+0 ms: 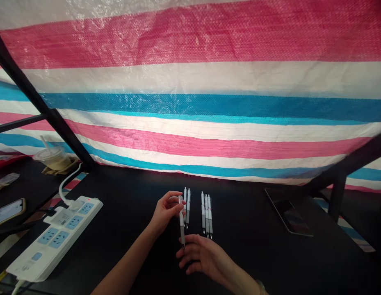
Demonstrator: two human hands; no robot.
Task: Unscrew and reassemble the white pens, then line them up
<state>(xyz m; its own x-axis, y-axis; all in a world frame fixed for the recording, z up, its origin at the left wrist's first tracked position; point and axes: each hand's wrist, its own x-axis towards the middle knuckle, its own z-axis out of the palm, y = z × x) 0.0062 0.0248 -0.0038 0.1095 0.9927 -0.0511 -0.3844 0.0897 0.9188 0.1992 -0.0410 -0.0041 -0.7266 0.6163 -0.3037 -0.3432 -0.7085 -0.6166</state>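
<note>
My left hand (169, 209) pinches the upper end of a white and grey pen (181, 223), which points down toward me. At the pen's lower tip is my right hand (204, 258), palm turned to the left with its fingers spread; whether a fingertip touches the pen is hard to tell. Just behind the held pen, two similar pens (188, 209) lie side by side, partly covered by my left fingers. A group of three more pens (206, 215) lies to their right on the black table (239, 254).
A white power strip (59, 237) with a plugged-in cord lies at the left. Farther left are a phone (7, 212) and a lidded cup (53, 157). A dark tablet (287, 213) rests at the right. Behind the table hangs a striped sheet (193, 106), between black metal bars.
</note>
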